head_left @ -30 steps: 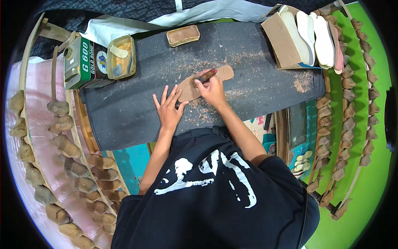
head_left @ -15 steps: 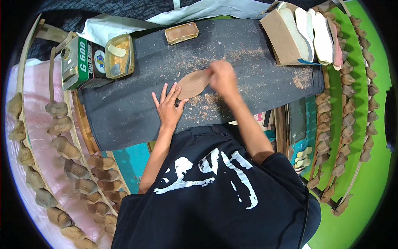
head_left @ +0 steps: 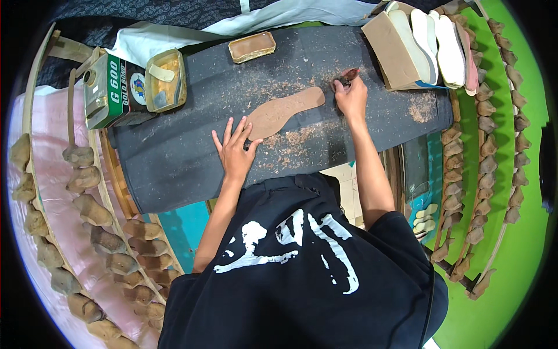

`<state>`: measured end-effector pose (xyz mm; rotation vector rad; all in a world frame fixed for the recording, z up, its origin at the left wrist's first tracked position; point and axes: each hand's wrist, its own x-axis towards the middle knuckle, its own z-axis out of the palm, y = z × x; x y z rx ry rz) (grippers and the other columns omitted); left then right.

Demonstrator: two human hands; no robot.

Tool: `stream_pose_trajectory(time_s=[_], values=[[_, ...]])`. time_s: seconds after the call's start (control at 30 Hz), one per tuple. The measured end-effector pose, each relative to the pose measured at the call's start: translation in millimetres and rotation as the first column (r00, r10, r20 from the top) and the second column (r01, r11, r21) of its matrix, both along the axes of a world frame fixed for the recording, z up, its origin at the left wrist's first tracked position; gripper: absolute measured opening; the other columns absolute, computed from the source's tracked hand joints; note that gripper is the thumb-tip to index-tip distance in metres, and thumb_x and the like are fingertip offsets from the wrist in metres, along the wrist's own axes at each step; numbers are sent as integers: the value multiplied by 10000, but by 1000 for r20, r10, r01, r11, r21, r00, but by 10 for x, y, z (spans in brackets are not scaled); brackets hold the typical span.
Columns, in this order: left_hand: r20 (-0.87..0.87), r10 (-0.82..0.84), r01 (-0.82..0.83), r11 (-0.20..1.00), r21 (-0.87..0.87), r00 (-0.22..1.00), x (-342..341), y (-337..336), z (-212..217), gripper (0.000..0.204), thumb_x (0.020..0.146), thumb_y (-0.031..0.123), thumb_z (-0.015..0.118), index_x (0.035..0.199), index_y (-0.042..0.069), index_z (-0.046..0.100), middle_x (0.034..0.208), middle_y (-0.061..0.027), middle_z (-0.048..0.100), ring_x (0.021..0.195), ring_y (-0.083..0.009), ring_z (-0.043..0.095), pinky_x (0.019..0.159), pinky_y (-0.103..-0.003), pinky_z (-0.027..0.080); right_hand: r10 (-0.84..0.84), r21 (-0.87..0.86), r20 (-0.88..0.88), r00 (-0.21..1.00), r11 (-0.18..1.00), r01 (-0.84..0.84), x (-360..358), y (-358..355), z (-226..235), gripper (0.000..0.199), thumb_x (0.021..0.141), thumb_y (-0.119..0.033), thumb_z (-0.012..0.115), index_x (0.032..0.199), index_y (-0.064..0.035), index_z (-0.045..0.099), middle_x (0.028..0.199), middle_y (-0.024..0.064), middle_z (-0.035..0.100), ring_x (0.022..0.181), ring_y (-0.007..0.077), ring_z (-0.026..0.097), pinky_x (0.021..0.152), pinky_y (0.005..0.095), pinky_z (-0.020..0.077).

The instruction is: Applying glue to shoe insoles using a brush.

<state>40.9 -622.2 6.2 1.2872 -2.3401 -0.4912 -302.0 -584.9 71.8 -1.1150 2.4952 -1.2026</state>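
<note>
A brown shoe insole [head_left: 285, 110] lies flat on the dark table cover, its broad end to the left and its narrow end pointing up to the right. My left hand [head_left: 235, 152] rests with spread fingers, the fingertips touching the insole's broad end and holding nothing. Beyond the narrow end, apart from the insole, my right hand [head_left: 351, 102] is closed around a small dark red object [head_left: 350, 74]. Most of that object is hidden by the fingers, so its kind is unclear.
Brown shavings [head_left: 288, 145] litter the dark cover [head_left: 168, 168]. At the back left stand a metal can [head_left: 110, 90] and a tub [head_left: 151, 102]; a shallow brown-filled tray [head_left: 251, 46] sits at the back. A cardboard box [head_left: 392, 52] of soles is far right. Racks of shoe lasts [head_left: 93, 209] flank the table.
My right hand has moved right, off the insole's narrow end, which now shows fully. The small red object is visible in it. My left hand stays at the broad end.
</note>
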Motion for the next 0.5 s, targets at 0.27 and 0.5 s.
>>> stream_pose_trajectory(time_s=[0.27,0.5], values=[[10,-14,14,1000,-9,1000,-12,-23,-41,515,858,441,824,1312,205,762,1506,37,635,1505,-268,456,1280,-648,104,393,-194,5,920,903,-384,1504,-17,-211,256,804,66,647,1032,-44,610,929,177,659,897,408,686,783,489,564],[11,-4,4,1000,10,1000,15,-11,-18,536,852,429,844,1339,227,750,1524,45,621,1514,-260,445,1283,-639,99,96,5,261,960,995,-101,890,-2,-54,214,847,-109,808,988,-1,690,835,168,727,723,292,712,696,410,560]])
